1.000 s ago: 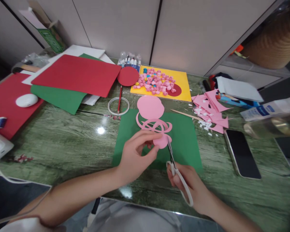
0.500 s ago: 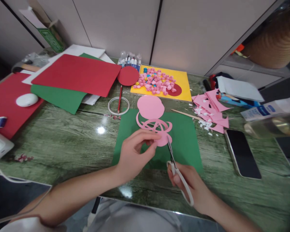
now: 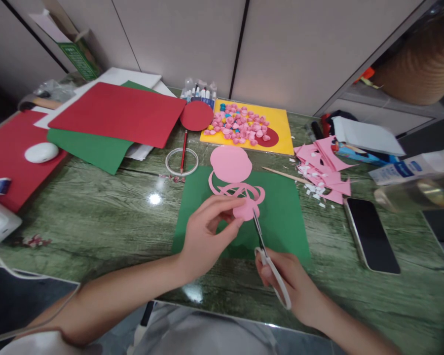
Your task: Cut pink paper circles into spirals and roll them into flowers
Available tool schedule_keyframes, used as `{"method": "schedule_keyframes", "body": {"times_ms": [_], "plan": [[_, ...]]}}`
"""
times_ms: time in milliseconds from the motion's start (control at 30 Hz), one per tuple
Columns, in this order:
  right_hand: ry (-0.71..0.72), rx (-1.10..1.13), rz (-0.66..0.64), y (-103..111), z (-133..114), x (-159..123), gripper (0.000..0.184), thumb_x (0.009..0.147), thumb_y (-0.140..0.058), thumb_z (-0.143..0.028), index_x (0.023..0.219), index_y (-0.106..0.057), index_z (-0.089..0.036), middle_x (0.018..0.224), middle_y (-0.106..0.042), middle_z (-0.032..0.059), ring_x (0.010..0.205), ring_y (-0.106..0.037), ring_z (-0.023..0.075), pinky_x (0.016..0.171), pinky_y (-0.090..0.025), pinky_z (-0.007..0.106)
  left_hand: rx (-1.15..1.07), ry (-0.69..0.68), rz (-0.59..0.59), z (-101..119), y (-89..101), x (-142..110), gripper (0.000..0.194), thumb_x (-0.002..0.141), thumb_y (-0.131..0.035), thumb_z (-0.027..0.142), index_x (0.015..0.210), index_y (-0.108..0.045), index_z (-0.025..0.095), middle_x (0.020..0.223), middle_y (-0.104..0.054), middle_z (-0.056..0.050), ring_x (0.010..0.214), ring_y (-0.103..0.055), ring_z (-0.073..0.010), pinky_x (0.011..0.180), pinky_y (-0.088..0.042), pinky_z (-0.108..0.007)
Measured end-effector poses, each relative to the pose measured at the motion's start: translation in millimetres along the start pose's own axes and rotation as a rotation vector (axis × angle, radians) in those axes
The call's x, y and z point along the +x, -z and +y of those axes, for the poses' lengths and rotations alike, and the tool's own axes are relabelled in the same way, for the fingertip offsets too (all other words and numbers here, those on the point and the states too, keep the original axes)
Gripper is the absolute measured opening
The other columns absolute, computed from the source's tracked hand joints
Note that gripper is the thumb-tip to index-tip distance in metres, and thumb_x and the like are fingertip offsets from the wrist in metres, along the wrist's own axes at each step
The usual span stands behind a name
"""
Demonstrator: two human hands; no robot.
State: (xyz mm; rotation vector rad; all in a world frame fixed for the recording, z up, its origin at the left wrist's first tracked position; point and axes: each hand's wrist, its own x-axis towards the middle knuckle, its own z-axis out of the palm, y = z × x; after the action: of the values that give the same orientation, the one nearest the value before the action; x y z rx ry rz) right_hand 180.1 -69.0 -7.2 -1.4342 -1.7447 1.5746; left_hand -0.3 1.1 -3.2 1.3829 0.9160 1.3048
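Note:
Between thumb and fingers, my left hand [image 3: 207, 234] pinches a small round piece of pink paper [image 3: 244, 212]. My right hand [image 3: 286, 281] is closed around the pale handles of a pair of scissors [image 3: 258, 229], whose blades meet the right edge of that paper. Below both hands lies a sheet of green paper [image 3: 281, 212]. On its upper part rest curled pink paper strips [image 3: 214, 185], and pink paper circles [image 3: 230, 163] overlap its far edge.
Rolled pink paper pieces [image 3: 240, 125] cover a yellow sheet [image 3: 281, 118] at the back. Pink scraps [image 3: 327, 170] and a phone [image 3: 372, 235] lie right, near a wooden stick [image 3: 281, 174]. A tape roll [image 3: 167, 160], a pencil [image 3: 184, 150] and red paper [image 3: 118, 113] are left.
The scissors and my right hand have shifted slightly left, with the blades closer together. The pink piece in my left hand has turned and shows less paper on its right side.

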Motion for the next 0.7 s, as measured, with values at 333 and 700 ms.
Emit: {"method": "schedule_keyframes", "body": {"times_ms": [333,700], "plan": [[0.007,0.021,0.001,0.0,-3.0,0.3,0.052,0.085,-0.028,-0.068,0.067,-0.036,-0.020,0.057,-0.035,-0.0044,0.051,-0.029,0.0098,0.048,-0.024,0.024,0.032,-0.017,-0.064,2.6,0.0,2.0,0.031,0.073,-0.059,0.003,0.098,-0.068,0.021,0.095,-0.063,-0.006,0.093,-0.060,-0.0161,0.072,-0.053,-0.025],[0.019,0.009,0.004,0.5,-1.4,-0.4,0.050,0.087,-0.028,-0.065,0.069,-0.039,-0.020,0.059,-0.037,-0.0039,0.052,-0.031,0.0101,0.049,-0.025,0.024,0.052,-0.022,-0.068,2.8,1.4,2.1,0.029,0.074,-0.059,0.004,0.096,-0.068,0.021,0.093,-0.065,-0.005,0.087,-0.061,-0.0146,0.068,-0.052,-0.024]]}}
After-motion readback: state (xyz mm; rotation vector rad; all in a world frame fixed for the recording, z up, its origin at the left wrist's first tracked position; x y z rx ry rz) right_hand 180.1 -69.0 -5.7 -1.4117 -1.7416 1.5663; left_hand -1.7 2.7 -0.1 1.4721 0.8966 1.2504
